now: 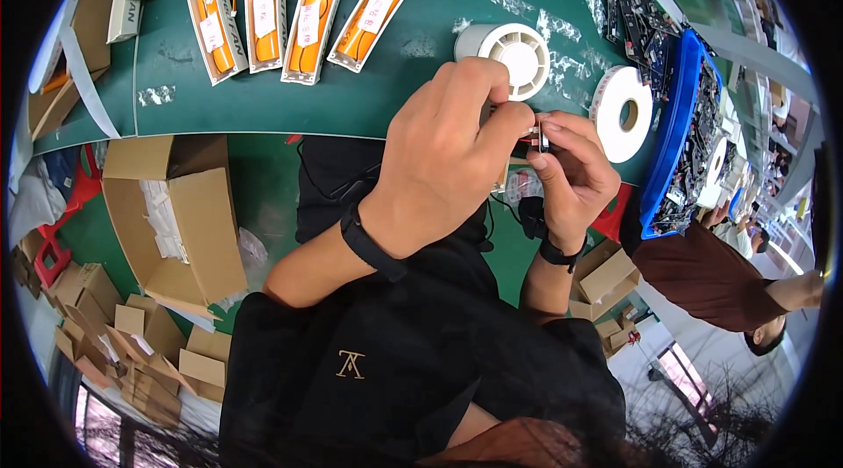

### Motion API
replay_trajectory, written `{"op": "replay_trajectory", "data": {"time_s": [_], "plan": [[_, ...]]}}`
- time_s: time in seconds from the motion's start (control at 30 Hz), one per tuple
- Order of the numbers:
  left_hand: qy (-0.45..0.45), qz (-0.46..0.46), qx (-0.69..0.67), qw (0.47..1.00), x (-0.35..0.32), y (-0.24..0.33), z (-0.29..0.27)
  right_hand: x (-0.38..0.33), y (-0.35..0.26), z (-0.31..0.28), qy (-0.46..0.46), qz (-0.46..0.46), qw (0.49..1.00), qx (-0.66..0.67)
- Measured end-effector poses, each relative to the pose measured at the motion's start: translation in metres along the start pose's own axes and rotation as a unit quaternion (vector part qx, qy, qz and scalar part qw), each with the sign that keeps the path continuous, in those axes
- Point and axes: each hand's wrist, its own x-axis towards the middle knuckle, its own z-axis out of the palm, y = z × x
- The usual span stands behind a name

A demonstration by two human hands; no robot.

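Note:
My left hand (443,147) and my right hand (575,174) meet just past the near edge of the green table, fingertips almost touching. Between the right thumb and fingers sits a small dark part (543,141) with a light edge, perhaps a little circuit board. A bit of red shows beside it, at the left fingertips. The left thumb and forefinger are pinched together; what they grip is too small to make out. Right behind the hands lies a white handheld fan (518,60) with a round grille, its handle mostly hidden by the left hand.
Several opened fan bodies with orange batteries (263,20) and loose wires lie at the back left. On the right are a white tape roll (600,117), a blue tray (654,196) of black circuit boards and a loose board pile (645,29). An open carton (206,231) stands left below the table.

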Motion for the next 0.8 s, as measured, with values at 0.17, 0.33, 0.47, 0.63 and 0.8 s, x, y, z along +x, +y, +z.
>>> {"op": "replay_trajectory", "data": {"time_s": [0.17, 0.33, 0.47, 0.63, 0.8], "plan": [[0.005, -0.011, -0.022, 1.000, -0.002, -0.001, 0.001, -0.004, 0.001, 0.008, 0.028, 0.013, 0.999, 0.024], [0.002, -0.011, -0.023, 1.000, -0.002, -0.001, 0.001, -0.006, 0.005, 0.009, 0.033, -0.012, 0.999, 0.017], [0.009, -0.011, -0.023, 1.000, -0.002, -0.002, 0.002, -0.010, 0.002, 0.013, 0.036, -0.029, 0.999, -0.026], [0.003, -0.013, -0.021, 1.000, -0.004, -0.003, 0.002, -0.010, -0.001, 0.022, 0.060, 0.000, 0.998, 0.001], [0.008, -0.008, -0.020, 1.000, -0.004, -0.001, 0.003, -0.012, -0.001, 0.022, 0.053, 0.003, 0.998, -0.021]]}}
